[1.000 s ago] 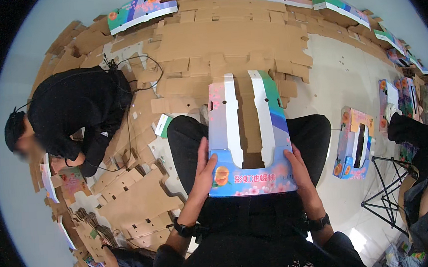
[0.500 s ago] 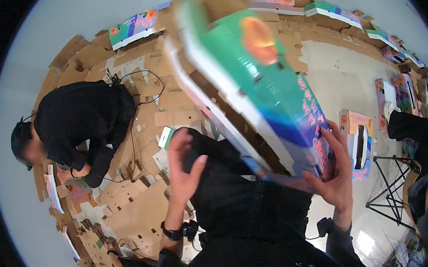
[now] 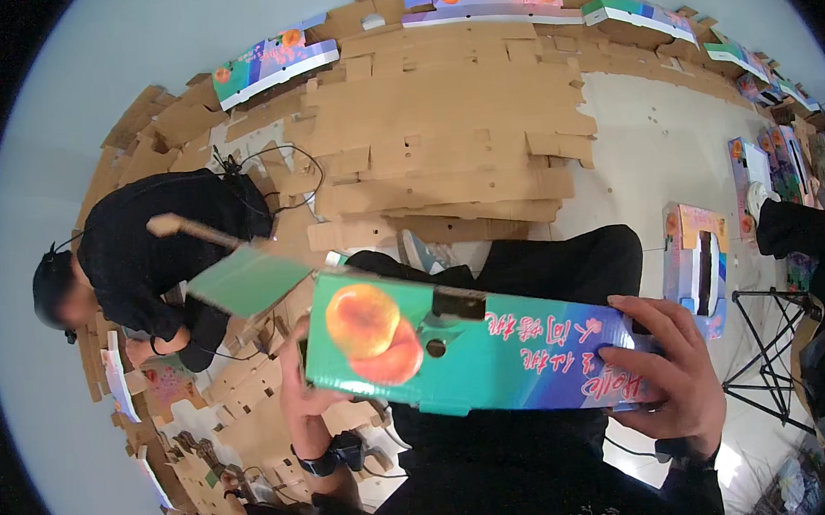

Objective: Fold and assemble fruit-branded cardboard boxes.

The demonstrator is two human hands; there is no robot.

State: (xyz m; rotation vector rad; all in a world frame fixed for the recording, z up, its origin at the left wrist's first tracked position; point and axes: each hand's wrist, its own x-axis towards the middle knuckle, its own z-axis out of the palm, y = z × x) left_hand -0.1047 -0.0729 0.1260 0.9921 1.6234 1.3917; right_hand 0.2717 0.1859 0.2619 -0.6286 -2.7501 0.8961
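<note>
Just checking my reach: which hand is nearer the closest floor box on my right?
Right. Your right hand is on the held box, just below and left of the floor box in view; your left hand is farther off, at the held box's left end.

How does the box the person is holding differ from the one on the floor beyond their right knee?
The held box is in the right hand, the left hand at its other end; the floor box rests on the pale floor, no hand on it. The held box shows a mostly green side; the floor box shows orange, pink and blue. Both carry colourful printing.
</note>
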